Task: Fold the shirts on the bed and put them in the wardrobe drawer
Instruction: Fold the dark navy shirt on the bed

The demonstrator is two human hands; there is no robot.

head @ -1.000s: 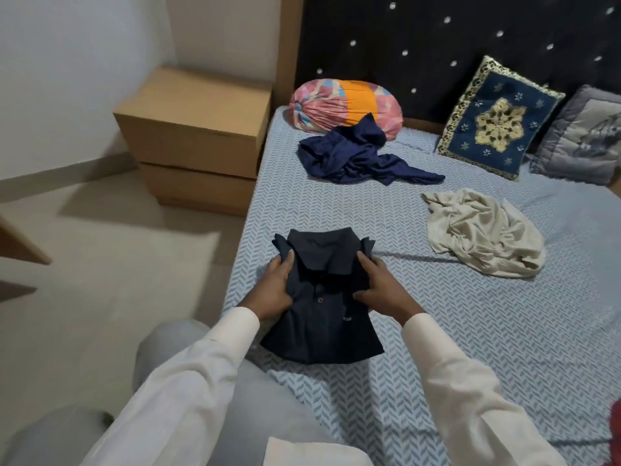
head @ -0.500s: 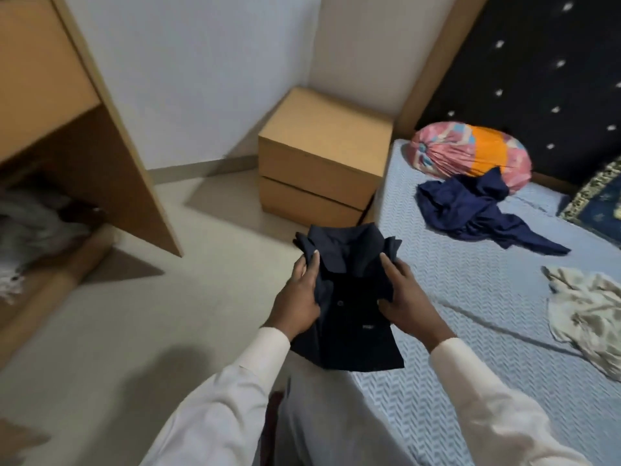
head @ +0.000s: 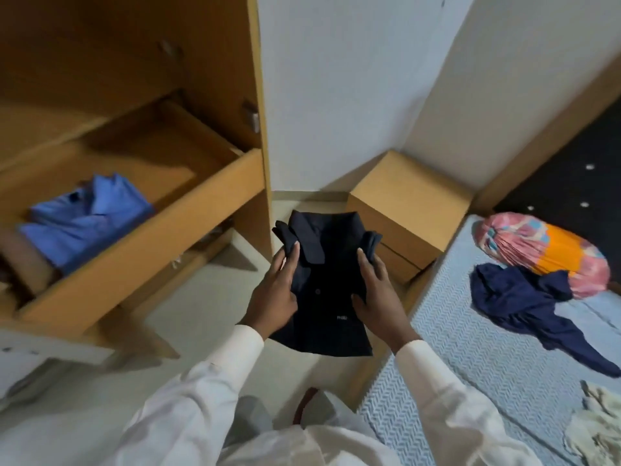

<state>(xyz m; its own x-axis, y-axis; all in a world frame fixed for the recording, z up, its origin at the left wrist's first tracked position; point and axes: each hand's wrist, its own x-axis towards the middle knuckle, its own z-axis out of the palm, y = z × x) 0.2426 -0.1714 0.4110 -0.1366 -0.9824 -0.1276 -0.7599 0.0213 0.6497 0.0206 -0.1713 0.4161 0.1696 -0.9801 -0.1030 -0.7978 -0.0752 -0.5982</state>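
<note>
Person carrying a folded shirt between bed and wardrobe. The wardrobe, of tan wood, fills the space up and to the left of the hands. The bed, under a pale blue zigzag sheet, runs along the right of the right hand. The drawer stands pulled out to the left of the left hand, at about the same height; a blue shirt, folded with its collar up, lies inside it. A tan bedside cabinet sits just beyond the hands, against the wall.

On the bed, well to the right of the right hand, lie a crumpled navy garment, a pink and orange bundle beyond it, and a rumpled cream garment nearer the person.

The folded shirt hangs in the air between the two hands, above the floor and clear of both bed and drawer. It is very dark navy, folded to a compact rectangle, collar uppermost and flat, button placket down the middle, a small pale mark low on its front, sleeve ends bunched at both upper corners.

The left hand grips the shirt's left edge, one digit laid up towards the collar. The right hand grips the right edge likewise.
</note>
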